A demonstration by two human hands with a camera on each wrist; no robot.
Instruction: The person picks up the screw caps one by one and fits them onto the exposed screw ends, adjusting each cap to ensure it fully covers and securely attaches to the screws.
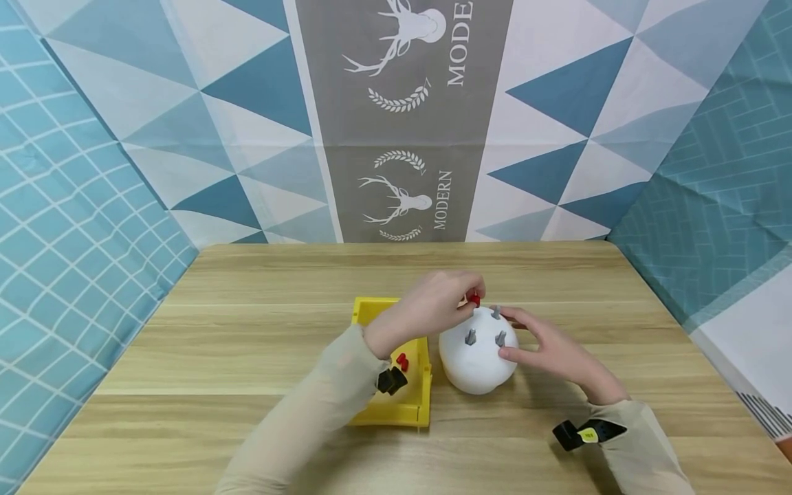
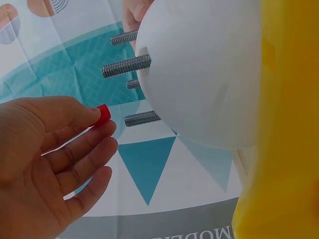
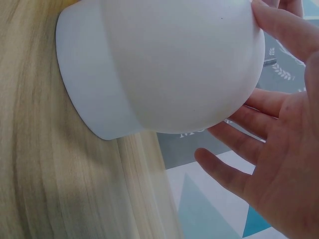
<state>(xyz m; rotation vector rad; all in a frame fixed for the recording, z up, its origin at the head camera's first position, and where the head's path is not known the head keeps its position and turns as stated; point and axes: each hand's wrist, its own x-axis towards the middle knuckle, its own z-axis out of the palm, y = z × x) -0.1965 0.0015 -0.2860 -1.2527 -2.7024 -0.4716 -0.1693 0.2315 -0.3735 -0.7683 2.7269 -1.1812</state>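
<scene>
A white dome (image 1: 475, 368) with several threaded metal studs (image 1: 500, 338) projecting from its top stands on the table. Between thumb and index finger, my left hand (image 1: 436, 302) pinches a small red cap (image 2: 102, 115). The left wrist view puts this cap just off the tip of the nearest stud (image 2: 142, 118), while the other fingers curve loosely below it. My right hand (image 1: 551, 347) holds the dome from the right, thumb on the near side and fingers spread around the far side. Those fingers partly pass behind the dome (image 3: 184, 64) in the right wrist view.
Left of the dome sits a yellow bin (image 1: 396, 414), partly covered by my left forearm. A few loose red caps (image 1: 402, 361) lie inside it. The wooden table (image 1: 247, 330) ends at a patterned cloth backdrop (image 1: 402, 124).
</scene>
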